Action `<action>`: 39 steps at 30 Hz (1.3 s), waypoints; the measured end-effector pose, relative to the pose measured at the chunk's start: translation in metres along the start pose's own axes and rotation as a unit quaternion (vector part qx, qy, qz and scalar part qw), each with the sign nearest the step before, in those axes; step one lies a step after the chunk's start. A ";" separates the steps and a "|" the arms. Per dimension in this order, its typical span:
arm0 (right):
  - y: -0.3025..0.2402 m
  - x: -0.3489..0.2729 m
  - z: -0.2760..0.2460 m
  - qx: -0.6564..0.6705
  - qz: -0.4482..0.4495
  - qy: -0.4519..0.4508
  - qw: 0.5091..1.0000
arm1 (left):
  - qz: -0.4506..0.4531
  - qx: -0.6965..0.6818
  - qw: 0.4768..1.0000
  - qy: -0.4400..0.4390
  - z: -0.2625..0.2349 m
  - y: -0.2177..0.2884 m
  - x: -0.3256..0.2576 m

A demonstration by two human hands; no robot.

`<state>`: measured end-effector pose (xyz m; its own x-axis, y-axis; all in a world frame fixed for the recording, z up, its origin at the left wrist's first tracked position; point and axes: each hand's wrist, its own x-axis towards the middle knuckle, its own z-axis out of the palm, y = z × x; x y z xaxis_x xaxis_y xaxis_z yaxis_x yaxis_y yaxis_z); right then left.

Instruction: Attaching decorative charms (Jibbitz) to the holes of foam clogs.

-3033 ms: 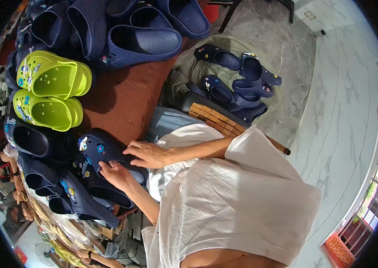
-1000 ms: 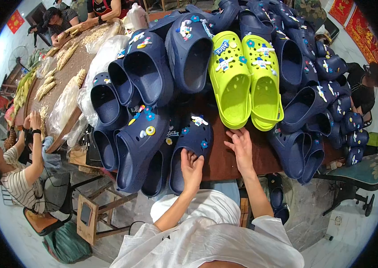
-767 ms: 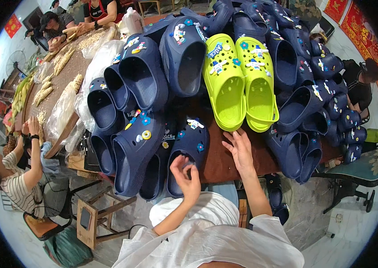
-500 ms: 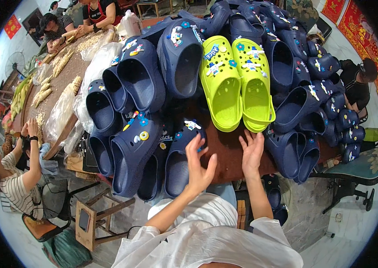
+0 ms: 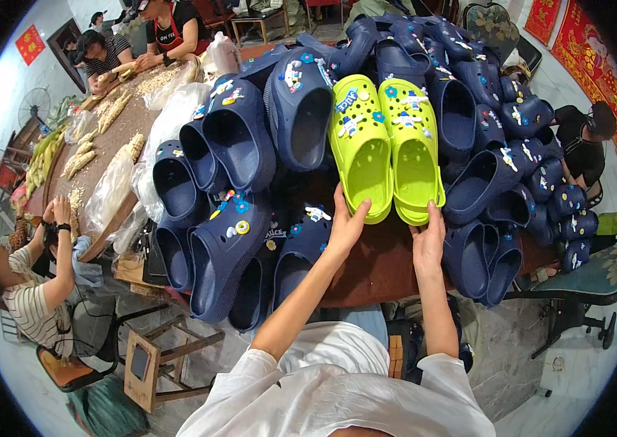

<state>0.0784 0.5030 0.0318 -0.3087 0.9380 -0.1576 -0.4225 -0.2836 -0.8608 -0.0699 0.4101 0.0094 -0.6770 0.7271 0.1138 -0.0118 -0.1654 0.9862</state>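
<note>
A pair of lime-green clogs with charms, the left clog [image 5: 364,156] and the right clog [image 5: 412,138], stands side by side on the pile, toes pointing away. My left hand [image 5: 348,227] pinches the left clog's heel, thumb on the near rim and fingers along its outer side. At the other heel, my right hand [image 5: 428,237] has its thumb on the edge and its fingers partly hidden beneath. Navy clogs with similar charms surround the pair; one navy clog [image 5: 301,247] lies just left of my left wrist.
Heaped navy clogs [image 5: 534,116] cover much of the brown table [image 5: 366,280]. Corn cobs [image 5: 79,160] and plastic bags lie on another table at left, where several people work. A wooden stool [image 5: 141,371] with a phone stands lower left; a chair [image 5: 578,269] is at right.
Both hands have moved forward and closed on the heels of the lime clogs; before, they were apart from them with fingers spread. The view has shifted slightly.
</note>
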 end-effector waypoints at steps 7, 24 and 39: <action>-0.010 -0.002 -0.010 -0.076 0.006 -0.082 0.994 | -0.099 -0.161 0.982 0.003 -0.010 0.011 -0.006; 0.029 -0.163 -0.149 -0.229 0.081 -0.040 0.969 | -0.152 -0.036 0.984 -0.081 -0.032 0.032 -0.217; 0.040 -0.196 -0.187 -0.279 0.175 -0.092 0.940 | -0.272 -0.044 0.952 -0.132 -0.058 0.013 -0.255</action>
<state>0.2809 0.3450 -0.0625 -0.5092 0.7415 -0.4369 0.2291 -0.3726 -0.8993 0.0605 0.1838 -0.0135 -0.3445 0.8614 -0.3733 -0.3783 0.2366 0.8950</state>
